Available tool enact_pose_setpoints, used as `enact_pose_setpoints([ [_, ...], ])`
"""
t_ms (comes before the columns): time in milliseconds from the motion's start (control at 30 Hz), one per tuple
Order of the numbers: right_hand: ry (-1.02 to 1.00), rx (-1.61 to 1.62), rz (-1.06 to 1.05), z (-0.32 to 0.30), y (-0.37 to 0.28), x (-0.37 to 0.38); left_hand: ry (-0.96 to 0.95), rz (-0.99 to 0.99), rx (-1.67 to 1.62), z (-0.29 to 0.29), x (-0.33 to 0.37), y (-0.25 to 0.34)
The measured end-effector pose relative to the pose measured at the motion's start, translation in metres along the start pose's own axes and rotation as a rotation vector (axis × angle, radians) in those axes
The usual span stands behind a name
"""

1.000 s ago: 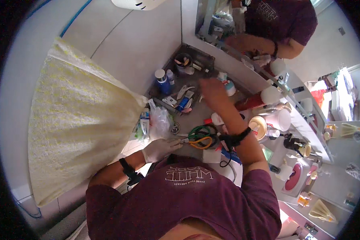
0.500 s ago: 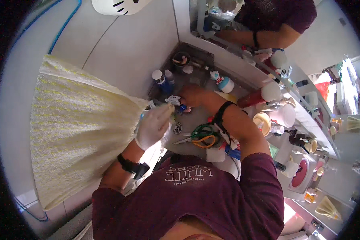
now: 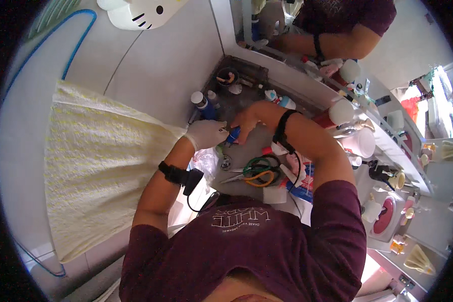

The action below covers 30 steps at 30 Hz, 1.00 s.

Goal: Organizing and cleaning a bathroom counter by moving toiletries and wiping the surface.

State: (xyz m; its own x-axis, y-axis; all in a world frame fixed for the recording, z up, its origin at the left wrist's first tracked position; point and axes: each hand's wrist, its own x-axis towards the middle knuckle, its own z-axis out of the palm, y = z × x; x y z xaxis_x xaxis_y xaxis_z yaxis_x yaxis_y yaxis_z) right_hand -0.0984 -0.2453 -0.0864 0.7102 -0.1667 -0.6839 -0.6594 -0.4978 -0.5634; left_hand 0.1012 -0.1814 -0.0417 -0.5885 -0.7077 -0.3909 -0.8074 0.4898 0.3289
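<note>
From the left, your gloved left hand (image 3: 206, 135) reaches up past the yellow-striped towel (image 3: 105, 161), fingers bent inward and close together; you cannot tell here whether they pinch anything. Just beyond its knuckles stands a blue bottle (image 3: 204, 106) with a white cap, and below its wrist lies a crumpled clear bag (image 3: 205, 160). Right of your left fingertips, in the narrow gap between both hands, is the small blue tube (image 3: 232, 135). You appear to be at the handling step, both hands brought together over it. Only a short stretch shows; its long axis seems to slant from lower left to upper right, toward your right fingers, and which end is the cap is hidden. Your right hand (image 3: 246, 122) comes in from the right, fingers curled down against the tube's side; whether they grip it or only touch it, you cannot tell. The next move calls for a sure hold along that slant, left fingers steadying. Below your right fingers, well apart, scissors (image 3: 244, 175) lie with blades pointing left.
</note>
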Motion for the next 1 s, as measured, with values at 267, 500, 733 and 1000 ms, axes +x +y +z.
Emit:
enact_pose_setpoints([
  [267, 0.124, -0.151, -0.175, 0.020, 0.025, 0.030, -0.127, 0.321, 0.276, -0.004, 0.010, -0.012],
  [500, 0.243, -0.072, -0.295, 0.006, 0.014, 0.007, -0.160, -0.059, -0.245, -0.027, 0.004, 0.005],
  [733, 0.552, -0.110, -0.301, 0.010, -0.015, -0.061, 0.080, 0.052, -0.541, -0.029, -0.012, 0.015],
  [1000, 0.773, 0.012, -0.084, 0.089, -0.027, -0.137, 0.521, 0.471, -0.336, -0.002, -0.035, 0.086],
])
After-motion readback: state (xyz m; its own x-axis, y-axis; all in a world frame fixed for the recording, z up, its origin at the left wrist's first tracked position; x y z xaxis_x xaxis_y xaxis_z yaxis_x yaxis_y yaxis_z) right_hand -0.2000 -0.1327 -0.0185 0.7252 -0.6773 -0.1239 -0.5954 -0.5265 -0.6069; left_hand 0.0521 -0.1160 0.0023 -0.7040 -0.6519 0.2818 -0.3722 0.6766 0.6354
